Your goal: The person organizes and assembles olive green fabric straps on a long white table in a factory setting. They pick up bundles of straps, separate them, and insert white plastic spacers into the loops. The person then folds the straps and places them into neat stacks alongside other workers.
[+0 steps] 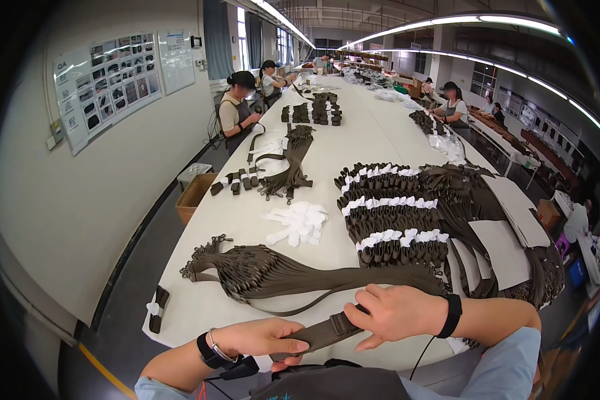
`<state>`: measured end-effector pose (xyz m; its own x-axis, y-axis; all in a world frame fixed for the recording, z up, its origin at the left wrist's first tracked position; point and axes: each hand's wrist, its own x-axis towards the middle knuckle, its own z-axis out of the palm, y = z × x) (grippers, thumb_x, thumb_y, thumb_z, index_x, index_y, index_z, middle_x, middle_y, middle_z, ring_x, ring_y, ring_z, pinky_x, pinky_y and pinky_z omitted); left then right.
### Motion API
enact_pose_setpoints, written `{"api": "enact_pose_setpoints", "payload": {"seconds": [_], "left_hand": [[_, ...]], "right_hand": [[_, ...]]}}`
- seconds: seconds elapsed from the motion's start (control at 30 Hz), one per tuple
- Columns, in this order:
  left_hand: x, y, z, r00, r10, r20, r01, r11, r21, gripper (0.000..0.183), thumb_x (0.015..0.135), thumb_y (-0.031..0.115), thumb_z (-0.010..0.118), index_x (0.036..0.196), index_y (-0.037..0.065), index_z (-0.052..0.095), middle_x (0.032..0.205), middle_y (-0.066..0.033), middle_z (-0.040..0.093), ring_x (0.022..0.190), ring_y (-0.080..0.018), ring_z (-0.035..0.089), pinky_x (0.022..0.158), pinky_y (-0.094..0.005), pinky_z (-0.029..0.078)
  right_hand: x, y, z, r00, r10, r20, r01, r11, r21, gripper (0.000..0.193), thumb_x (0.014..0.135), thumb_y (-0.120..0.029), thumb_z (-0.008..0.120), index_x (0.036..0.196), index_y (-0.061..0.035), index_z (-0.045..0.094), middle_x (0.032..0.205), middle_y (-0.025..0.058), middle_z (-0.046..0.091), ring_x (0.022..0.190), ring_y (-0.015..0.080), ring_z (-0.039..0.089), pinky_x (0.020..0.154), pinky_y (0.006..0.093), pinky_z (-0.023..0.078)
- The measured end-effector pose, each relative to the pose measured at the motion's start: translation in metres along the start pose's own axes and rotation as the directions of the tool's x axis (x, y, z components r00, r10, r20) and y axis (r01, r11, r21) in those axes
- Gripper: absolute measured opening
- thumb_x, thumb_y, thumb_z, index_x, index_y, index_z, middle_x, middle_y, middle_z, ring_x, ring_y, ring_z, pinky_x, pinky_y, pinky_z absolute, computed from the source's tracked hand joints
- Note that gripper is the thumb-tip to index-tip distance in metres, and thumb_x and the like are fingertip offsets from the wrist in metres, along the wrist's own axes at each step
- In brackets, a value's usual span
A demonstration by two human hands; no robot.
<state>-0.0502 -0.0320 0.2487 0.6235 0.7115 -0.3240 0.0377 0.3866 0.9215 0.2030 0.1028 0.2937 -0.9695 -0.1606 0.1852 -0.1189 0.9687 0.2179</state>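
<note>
On long white table, strap bundles

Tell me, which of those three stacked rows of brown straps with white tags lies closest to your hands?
The bottom row, just beyond the right hand; the other two rows lie farther up the table.

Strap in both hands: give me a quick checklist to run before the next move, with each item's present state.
1. Left hand grips the strap: ok.
2. Right hand on the buckle end: ok.
3. Strap lies flat, untwisted between hands: ok.
4. Strap pile within reach on the table: ok.
5. White tags within reach: ok.
6. Buckle threaded correctly: cannot tell.
</note>
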Motion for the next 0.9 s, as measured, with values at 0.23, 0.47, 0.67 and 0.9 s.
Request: {"api": "enact_pose_setpoints", "payload": {"seconds": [0.23, 0.47, 0.67, 0.9], "left_hand": [[-0.005, 0.005, 0.000, 0.995, -0.078, -0.064, 0.089, 0.977, 0.192, 0.026, 0.101, 0.025, 0.047, 0.088, 0.003, 0.048, 0.071, 0.0014, 0.053, 0.055, -0.0071, 0.052, 0.051, -0.0226, 0.040], [0.001, 0.029, 0.021, 0.969, -0.122, -0.214, 0.210, 0.865, 0.457, 0.023, 0.099, 0.022, 0.046, 0.088, 0.002, 0.048, 0.067, -0.0012, 0.057, 0.055, -0.0102, 0.056, 0.052, -0.0264, 0.045], [0.010, 0.024, 0.028, 0.947, -0.064, -0.314, 0.259, 0.729, 0.634, 0.023, 0.098, 0.022, 0.046, 0.088, 0.001, 0.049, 0.063, -0.0049, 0.057, 0.053, -0.0162, 0.059, 0.051, -0.0316, 0.046], [0.005, 0.010, 0.026, 0.857, 0.384, -0.342, 0.226, 0.317, 0.921, 0.016, 0.092, 0.016, 0.055, 0.092, 0.001, 0.051, 0.062, -0.0121, 0.058, 0.054, -0.0298, 0.060, 0.051, -0.0398, 0.047]], "right_hand": [[-0.001, -0.008, -0.009, 0.971, 0.198, 0.138, -0.238, 0.875, 0.421, 0.049, 0.085, -0.030, 0.065, 0.116, 0.0044, 0.049, 0.092, 0.0130, 0.047, 0.085, 0.0269, 0.053, 0.069, 0.0345, 0.048], [-0.004, 0.007, -0.002, 0.911, 0.226, 0.344, -0.401, 0.674, 0.621, 0.033, 0.085, -0.022, 0.066, 0.108, 0.0005, 0.058, 0.090, 0.0136, 0.047, 0.086, 0.0295, 0.053, 0.074, 0.0387, 0.044], [0.009, 0.020, -0.005, 0.833, 0.169, 0.526, -0.439, 0.782, 0.444, 0.025, 0.081, -0.025, 0.068, 0.088, -0.0012, 0.063, 0.083, 0.0093, 0.052, 0.083, 0.0280, 0.056, 0.074, 0.0376, 0.043], [0.014, 0.018, -0.007, 0.940, 0.165, 0.300, -0.288, 0.853, 0.435, 0.017, 0.073, -0.015, 0.063, 0.078, 0.0009, 0.058, 0.070, 0.0149, 0.057, 0.069, 0.0349, 0.060, 0.065, 0.0454, 0.048]]}}
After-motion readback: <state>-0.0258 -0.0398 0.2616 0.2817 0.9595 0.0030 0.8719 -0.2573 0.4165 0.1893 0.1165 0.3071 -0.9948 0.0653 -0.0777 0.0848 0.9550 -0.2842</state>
